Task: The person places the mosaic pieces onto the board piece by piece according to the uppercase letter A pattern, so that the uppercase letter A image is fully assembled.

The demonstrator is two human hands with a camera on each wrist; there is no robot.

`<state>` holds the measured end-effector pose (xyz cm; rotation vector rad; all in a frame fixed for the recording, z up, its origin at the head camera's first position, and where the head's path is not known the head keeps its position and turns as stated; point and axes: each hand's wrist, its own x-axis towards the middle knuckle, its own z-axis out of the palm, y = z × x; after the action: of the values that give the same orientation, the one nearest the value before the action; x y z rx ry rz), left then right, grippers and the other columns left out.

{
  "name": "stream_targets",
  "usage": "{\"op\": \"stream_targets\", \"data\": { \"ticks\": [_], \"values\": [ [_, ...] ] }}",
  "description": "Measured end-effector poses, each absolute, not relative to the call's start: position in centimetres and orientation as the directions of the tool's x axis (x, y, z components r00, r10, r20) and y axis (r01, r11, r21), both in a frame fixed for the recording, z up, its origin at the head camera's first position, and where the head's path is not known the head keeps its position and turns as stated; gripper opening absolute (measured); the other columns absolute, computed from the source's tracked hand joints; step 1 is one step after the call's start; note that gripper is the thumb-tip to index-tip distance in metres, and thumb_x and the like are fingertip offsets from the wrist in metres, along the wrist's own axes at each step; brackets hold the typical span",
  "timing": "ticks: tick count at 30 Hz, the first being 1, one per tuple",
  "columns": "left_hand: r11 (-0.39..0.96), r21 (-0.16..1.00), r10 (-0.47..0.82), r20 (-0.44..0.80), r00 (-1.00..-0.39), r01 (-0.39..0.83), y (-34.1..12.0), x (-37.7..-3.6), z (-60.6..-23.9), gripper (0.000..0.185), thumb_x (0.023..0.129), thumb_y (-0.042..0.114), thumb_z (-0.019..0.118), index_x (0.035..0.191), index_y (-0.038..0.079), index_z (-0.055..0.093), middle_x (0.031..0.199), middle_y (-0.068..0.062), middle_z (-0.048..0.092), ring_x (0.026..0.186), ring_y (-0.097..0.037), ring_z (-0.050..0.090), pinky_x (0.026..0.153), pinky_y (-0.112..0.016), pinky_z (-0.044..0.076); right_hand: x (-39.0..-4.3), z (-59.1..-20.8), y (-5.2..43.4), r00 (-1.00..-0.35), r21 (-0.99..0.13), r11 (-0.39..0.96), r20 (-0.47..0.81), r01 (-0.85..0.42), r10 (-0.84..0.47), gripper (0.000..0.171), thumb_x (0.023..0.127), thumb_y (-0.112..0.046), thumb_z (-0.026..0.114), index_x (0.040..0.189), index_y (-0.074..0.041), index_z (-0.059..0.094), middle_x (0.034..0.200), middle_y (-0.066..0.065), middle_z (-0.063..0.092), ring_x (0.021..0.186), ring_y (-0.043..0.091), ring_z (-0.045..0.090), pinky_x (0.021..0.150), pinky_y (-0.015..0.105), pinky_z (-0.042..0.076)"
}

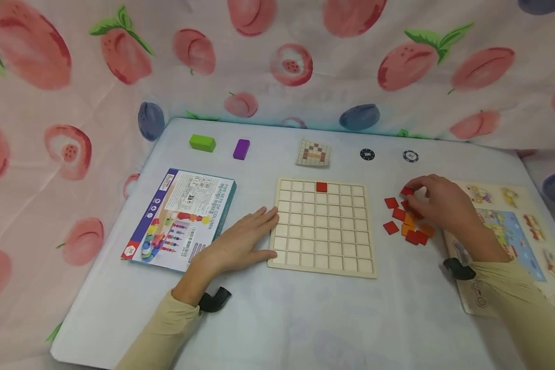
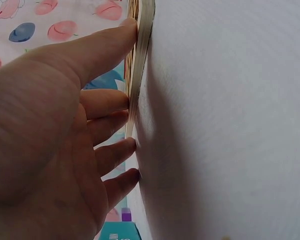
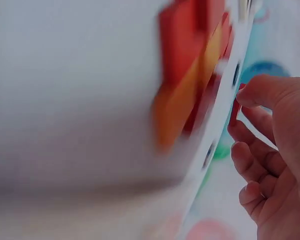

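A wooden grid board (image 1: 309, 218) lies mid-table, with one red square tile (image 1: 321, 187) in its top row. My left hand (image 1: 240, 236) rests at the board's left edge, fingers fairly straight; the left wrist view shows thumb and fingertips against the board's side (image 2: 135, 75). Between thumb and finger, my right hand (image 1: 446, 203) pinches a red tile (image 3: 235, 111), above a loose group of red tiles (image 1: 390, 227) and orange tiles (image 1: 426, 229) to the right of the board. That hand partly covers the group in the head view.
A small pattern card (image 1: 313, 153) lies behind the board. Farther out are a green block (image 1: 202, 143), a purple block (image 1: 241, 149), a black chip (image 1: 367, 154) and a second chip (image 1: 410, 155). A boxed toy (image 1: 185, 218) sits left, a picture board (image 1: 532, 231) right.
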<state>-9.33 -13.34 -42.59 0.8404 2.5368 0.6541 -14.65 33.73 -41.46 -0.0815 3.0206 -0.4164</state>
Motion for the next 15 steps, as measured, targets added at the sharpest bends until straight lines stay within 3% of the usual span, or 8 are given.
{"op": "stream_targets", "data": {
  "ticks": [5, 8, 15],
  "values": [
    [0.708, 0.541, 0.634, -0.205, -0.746, 0.453, -13.4, -9.4, -42.5, 0.085, 0.103, 0.042, 0.070, 0.169, 0.008, 0.029, 0.180, -0.006, 0.019, 0.169, -0.031, 0.013, 0.139, -0.053, 0.017, -14.7, -41.1, 29.3, -0.981, -0.292, 0.941, -0.040, -0.171, -0.190, 0.033, 0.097, -0.024, 0.074, 0.127, -0.010, 0.073, 0.120, 0.017, 0.071, 0.098, 0.032, 0.065, 0.078, 0.046, 0.059],
    [0.708, 0.541, 0.633, -0.201, -0.747, 0.455, -13.4, -9.4, -42.5, 0.084, 0.103, 0.042, 0.070, 0.168, 0.008, 0.029, 0.180, -0.006, 0.019, 0.169, -0.031, 0.013, 0.139, -0.053, 0.018, -14.7, -40.7, 26.5, -0.966, -0.302, 0.924, -0.030, -0.237, -0.257, 0.031, 0.098, -0.025, 0.076, 0.125, -0.011, 0.075, 0.122, 0.014, 0.074, 0.100, 0.030, 0.068, 0.085, 0.049, 0.060],
    [0.706, 0.543, 0.633, -0.197, -0.749, 0.455, -13.4, -9.3, -42.5, 0.084, 0.103, 0.042, 0.070, 0.168, 0.008, 0.029, 0.180, -0.006, 0.019, 0.169, -0.031, 0.014, 0.139, -0.053, 0.018, -15.5, -41.0, 22.3, -0.934, -0.321, 0.890, -0.043, -0.324, -0.356, 0.026, 0.099, -0.025, 0.074, 0.122, -0.014, 0.078, 0.126, 0.011, 0.074, 0.116, 0.033, 0.067, 0.102, 0.055, 0.057]
  ]
}}
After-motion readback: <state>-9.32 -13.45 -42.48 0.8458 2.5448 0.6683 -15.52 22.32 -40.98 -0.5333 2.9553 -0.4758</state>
